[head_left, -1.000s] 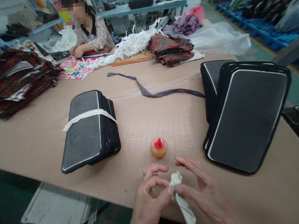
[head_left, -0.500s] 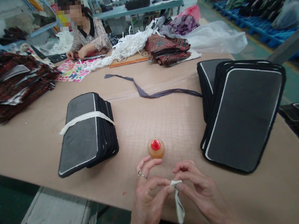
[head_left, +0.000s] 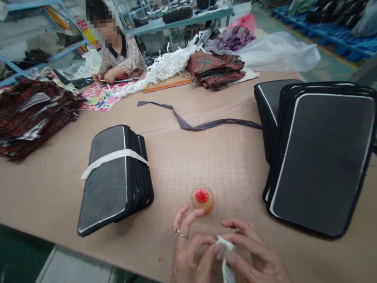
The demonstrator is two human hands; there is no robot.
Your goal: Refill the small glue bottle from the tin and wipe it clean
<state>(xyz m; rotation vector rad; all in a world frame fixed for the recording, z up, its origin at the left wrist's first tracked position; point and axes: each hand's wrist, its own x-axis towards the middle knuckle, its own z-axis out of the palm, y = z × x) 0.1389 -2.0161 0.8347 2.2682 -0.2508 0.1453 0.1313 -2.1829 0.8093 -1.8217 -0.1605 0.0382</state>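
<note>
Between both hands, at the table's near edge, is a white fabric strip [head_left: 228, 271] whose lower end hangs down. My left hand [head_left: 191, 259] pinches its top end between thumb and forefinger, the other fingers raised; a ring is on one of them. My right hand [head_left: 253, 255] pinches the same strip from the right. Just beyond my left fingertips stands a small amber bottle [head_left: 209, 205] with a red cap. To the left lies a stack of black panels [head_left: 108, 180] with a white band around it. At right, larger black panels [head_left: 326, 159] are piled, leaning over another stack.
A dark ribbon [head_left: 203, 126] lies across the brown table [head_left: 177, 160]. Patterned fabric piles [head_left: 29, 112] sit at far left, with another dark red fabric stack [head_left: 214, 67] at the back. White strips [head_left: 168, 65] are heaped near a seated person [head_left: 123, 58] across the table.
The strip between my fingers has turned and looks wider, more unfolded at its top. My hands stay pinched on it. The whole view has shifted slightly.
</note>
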